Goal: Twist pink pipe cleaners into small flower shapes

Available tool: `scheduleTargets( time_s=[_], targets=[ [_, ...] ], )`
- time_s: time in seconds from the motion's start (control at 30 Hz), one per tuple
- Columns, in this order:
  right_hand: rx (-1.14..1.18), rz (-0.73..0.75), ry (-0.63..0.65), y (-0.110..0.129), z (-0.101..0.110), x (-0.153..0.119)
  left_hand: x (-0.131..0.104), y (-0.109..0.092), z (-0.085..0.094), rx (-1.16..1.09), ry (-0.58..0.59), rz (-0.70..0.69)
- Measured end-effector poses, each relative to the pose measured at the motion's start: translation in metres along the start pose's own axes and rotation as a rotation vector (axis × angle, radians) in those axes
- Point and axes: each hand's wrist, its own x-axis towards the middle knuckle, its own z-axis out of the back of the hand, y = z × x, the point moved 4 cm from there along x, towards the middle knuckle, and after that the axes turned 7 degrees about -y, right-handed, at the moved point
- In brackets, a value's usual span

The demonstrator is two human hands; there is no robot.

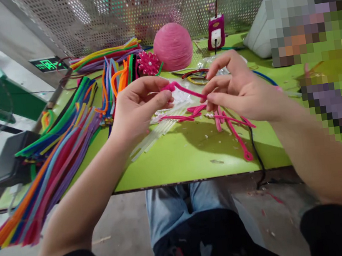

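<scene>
A bright pink pipe cleaner (188,90) stretches between my two hands above the table. My left hand (143,106) pinches its bunched end between thumb and fingers. Closed on the other end is my right hand (238,87), its thumb and fingertips together. Below the hands lie several loose pink pipe cleaner pieces (237,136), one with a looped end. Clear glue sticks (156,134) are spread on the table near my left hand. Behind the left fingers, a pink pipe cleaner flower (149,63) with a pearl centre rests against a pink ball of yarn or cord (173,46).
Bundles of coloured pipe cleaners (66,146) cover the left side and overhang the front edge of the green table (164,171). A purple-and-white socket (217,33) stands at the back. A grey bin (261,28) is at right. A black cable (258,154) drops over the edge.
</scene>
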Motion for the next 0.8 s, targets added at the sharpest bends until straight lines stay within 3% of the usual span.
scheduleTargets(
  time_s=[0.1, 0.27, 0.4, 0.53, 0.6, 0.8],
  targets=[
    [0.023, 0.001, 0.133, 0.012, 0.01, 0.003, 0.005, 0.005, 0.007, -0.01, -0.074, 0.019],
    [0.067, 0.026, 0.298, 0.025, 0.005, -0.001, 0.004, 0.006, 0.005, 0.063, -0.057, 0.032],
    [0.059, 0.227, 0.162, 0.024, -0.001, -0.004, 0.0, 0.003, 0.001, -0.072, -0.069, 0.051],
    [-0.303, 0.477, -0.03, 0.023, -0.01, -0.007, -0.006, -0.004, -0.005, -0.207, -0.057, 0.092],
    [-0.34, 0.55, -0.052, 0.025, -0.015, -0.01, -0.009, -0.008, -0.008, -0.242, -0.046, 0.107],
    [-0.195, 0.427, -0.039, 0.045, -0.019, -0.019, -0.018, -0.006, -0.022, -0.369, 0.016, 0.264]
  ],
)
